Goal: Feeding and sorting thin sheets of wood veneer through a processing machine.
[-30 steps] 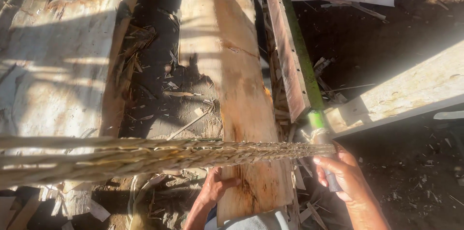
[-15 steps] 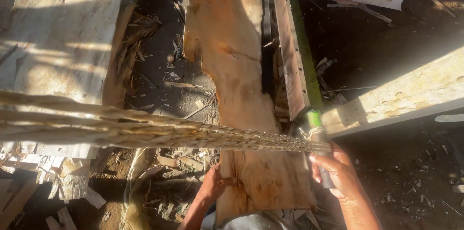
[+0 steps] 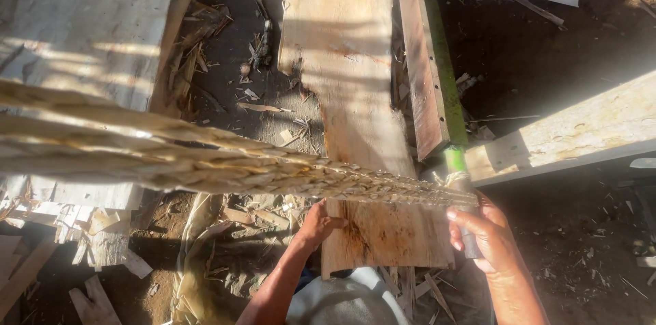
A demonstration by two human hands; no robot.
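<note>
A long thin sheet of wood veneer (image 3: 355, 99) runs away from me down the middle of the view. My left hand (image 3: 320, 224) grips its near left edge. My right hand (image 3: 486, 239) is closed around a green-tipped stick (image 3: 456, 168). A bundle of braided straw-coloured fibres (image 3: 205, 161) is tied to that stick and stretches across the view to the left, passing over the sheet.
A narrow rusty rail with a green edge (image 3: 430, 58) lies right of the sheet. A pale plank (image 3: 581, 130) slants at right. A wide veneer sheet (image 3: 82, 45) lies at left. Wood scraps (image 3: 225, 229) and splinters litter the dark ground.
The veneer sheet has slid away from me, its near end now just past my left hand. The fibre bundle tilted, its left end higher. My right hand stayed on the stick.
</note>
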